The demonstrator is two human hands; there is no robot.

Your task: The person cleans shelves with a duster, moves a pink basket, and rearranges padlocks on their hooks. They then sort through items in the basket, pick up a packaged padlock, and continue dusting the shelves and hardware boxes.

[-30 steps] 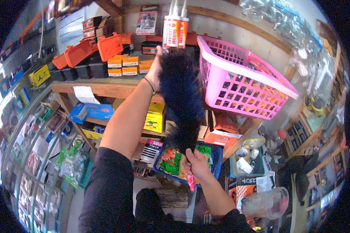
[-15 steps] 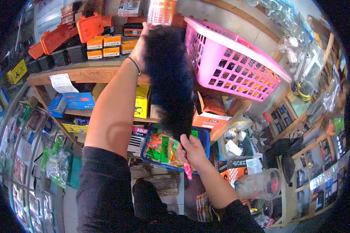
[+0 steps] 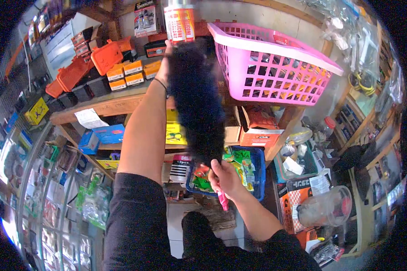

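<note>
A long, fluffy, dark duster [image 3: 196, 99] runs upright down the middle of the head view. Its pink handle [image 3: 223, 201] pokes out below my right hand [image 3: 228, 180], whose fingers are wrapped round it. My left hand [image 3: 164, 67], with a dark band at the wrist, is raised at the upper end of the duster. Just above it stands a white and orange silicone sealant container [image 3: 180, 22], which seems to be in its grip. The duster's fibres cover most of the left fingers and the container's lower part.
A pink basket [image 3: 280, 67] full of packets stands right on the wooden shelf [image 3: 122, 106]. Orange-lidded cases [image 3: 107, 58] and small yellow-orange boxes [image 3: 133, 67] sit left. Below are a blue tray [image 3: 259, 180] of green packets and a red-orange box [image 3: 260, 135]. A glass case [image 3: 54, 194] stands left.
The view has shifted, so the shelf goods sit lower or further right. The sealant container and left hand have moved together against the shelf. The right hand keeps hold of the duster.
</note>
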